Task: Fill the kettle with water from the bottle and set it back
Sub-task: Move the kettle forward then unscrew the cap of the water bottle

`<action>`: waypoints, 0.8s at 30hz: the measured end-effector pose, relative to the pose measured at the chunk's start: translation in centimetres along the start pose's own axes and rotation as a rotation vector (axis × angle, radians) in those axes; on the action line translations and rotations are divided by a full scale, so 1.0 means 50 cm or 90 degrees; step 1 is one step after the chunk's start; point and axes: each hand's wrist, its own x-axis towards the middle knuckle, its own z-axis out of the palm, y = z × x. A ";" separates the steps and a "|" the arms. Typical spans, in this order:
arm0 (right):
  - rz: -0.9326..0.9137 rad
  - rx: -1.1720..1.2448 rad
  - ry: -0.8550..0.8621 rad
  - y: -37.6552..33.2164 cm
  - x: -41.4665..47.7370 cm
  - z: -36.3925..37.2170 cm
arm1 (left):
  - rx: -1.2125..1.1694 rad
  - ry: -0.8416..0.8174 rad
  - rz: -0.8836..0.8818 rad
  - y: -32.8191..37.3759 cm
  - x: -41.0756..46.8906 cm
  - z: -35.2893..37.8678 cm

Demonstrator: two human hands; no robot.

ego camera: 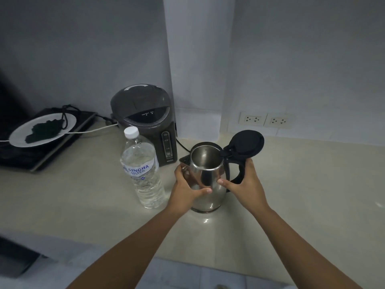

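Right now the steel kettle [208, 180] is standing on the counter [291, 195], lid [246, 143] flipped open, just beside the capped water bottle [143, 172]. The left hand [187, 188] is cupping its body while the right hand [243, 182] is gripping the black handle.

- Two bare forearms enter the view from the lower edge, one from about 7 o'clock, the other from about 5 o'clock.
- No sleeve shows on either arm; both are uncovered as far back as the picture reaches.
- The left hand [185, 188] wears no glove, ring or band that can be seen.
- The right hand [242, 184] is likewise bare, with no watch or strap at the wrist.
- The fingers [225, 183] are slim, with short, plain, unpainted nails; a pale nail shows on each thumb tip.
- The dim light hides finer marks on the arms.
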 end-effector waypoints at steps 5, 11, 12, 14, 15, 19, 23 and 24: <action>0.001 -0.008 0.002 -0.008 -0.014 0.002 | -0.024 -0.027 0.012 -0.009 -0.007 -0.008; 0.019 -0.115 0.010 -0.004 -0.038 0.026 | -0.019 -0.051 0.031 -0.023 -0.010 -0.020; 0.019 -0.138 0.009 -0.003 -0.044 0.029 | 0.000 -0.051 0.039 -0.023 -0.012 -0.022; 0.007 -0.185 0.004 0.002 -0.060 0.034 | 0.045 -0.049 0.063 -0.026 -0.017 -0.028; 0.000 -0.202 0.000 0.004 -0.068 0.036 | 0.064 -0.048 0.074 -0.030 -0.021 -0.032; 0.003 -0.185 0.011 -0.014 -0.109 0.044 | 0.134 0.005 0.094 -0.062 -0.044 -0.065; -0.093 -0.179 0.104 -0.059 -0.130 0.064 | 0.143 0.111 0.131 -0.097 -0.077 -0.120; -0.122 -0.170 0.117 -0.075 -0.130 0.071 | 0.147 0.145 0.132 -0.104 -0.086 -0.134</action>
